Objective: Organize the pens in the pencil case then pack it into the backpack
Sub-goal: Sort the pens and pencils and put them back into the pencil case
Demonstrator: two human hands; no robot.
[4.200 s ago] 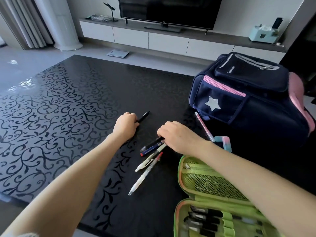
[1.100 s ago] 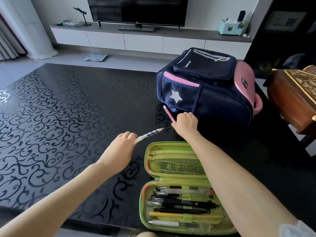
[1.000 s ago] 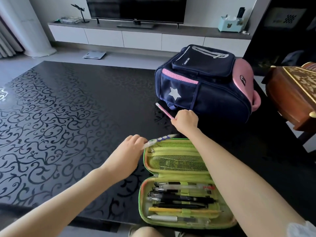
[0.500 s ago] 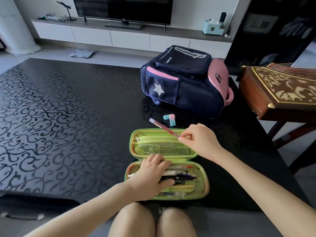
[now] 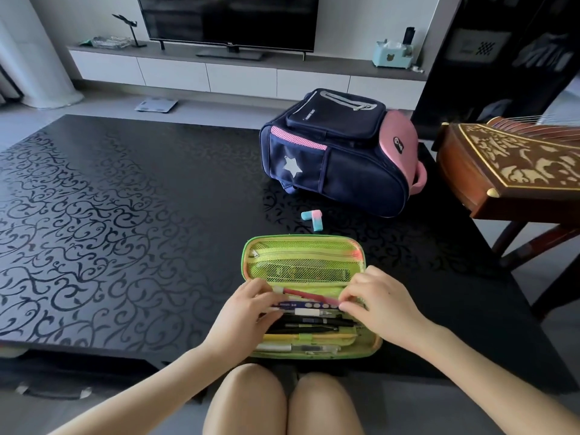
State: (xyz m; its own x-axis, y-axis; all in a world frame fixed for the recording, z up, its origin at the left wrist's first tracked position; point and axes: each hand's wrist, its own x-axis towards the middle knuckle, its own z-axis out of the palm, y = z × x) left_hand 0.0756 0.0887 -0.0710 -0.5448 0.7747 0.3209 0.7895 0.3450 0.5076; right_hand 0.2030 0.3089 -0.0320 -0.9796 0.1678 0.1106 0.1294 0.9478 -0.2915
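The pink pen [image 5: 309, 295] spans the 2 hands over the open pencil case [image 5: 301, 255], right hand [image 5: 381, 304] pinching its end, left hand [image 5: 248, 312] curled opposite, grip unclear, backpack [image 5: 342, 158] beyond them.

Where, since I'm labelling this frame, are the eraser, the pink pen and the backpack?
eraser [image 5: 315, 218], head view, its pink-blue corner.
pink pen [image 5: 309, 295], head view, middle of barrel.
backpack [image 5: 361, 177], head view, navy side panel.

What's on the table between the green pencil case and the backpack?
A small pink-and-blue eraser lies on the table, touching neither pencil case nor backpack, in the head view.
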